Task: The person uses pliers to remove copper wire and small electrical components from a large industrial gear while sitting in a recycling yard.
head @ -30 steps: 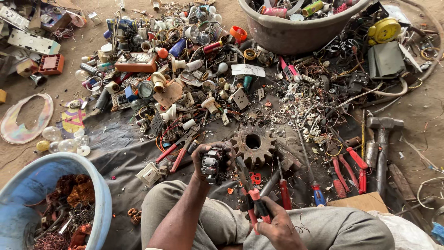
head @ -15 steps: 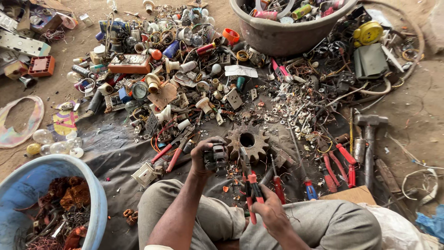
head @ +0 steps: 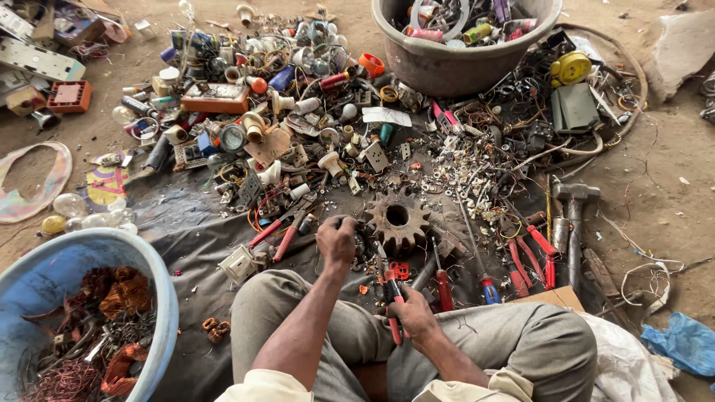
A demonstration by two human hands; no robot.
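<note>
Lower left: a blue basin holds copper windings and wire scrap, its rim close beside your left knee.
Left hand: your left hand sits at centre frame, its grip curled tight around a small dark metal part that is mostly hidden, so you cannot tell its exact shape.
Centre: a rusty toothed gear lies on the dark ground sheet, just beside that part.
Right hand: your right hand is low and centre-right, its grip pinching red-handled pliers whose tip points up toward the part.
Right: screwdrivers, more red-handled cutters and a hammer lie near your right knee.
Top: a grey tub of scrap stands at upper centre-right.
Risk: the pliers tip could slip off the part and jab your left fingers, because you hold it so near the jaws.
Risk: loose bits may fly into the clutter and be lost.
</note>
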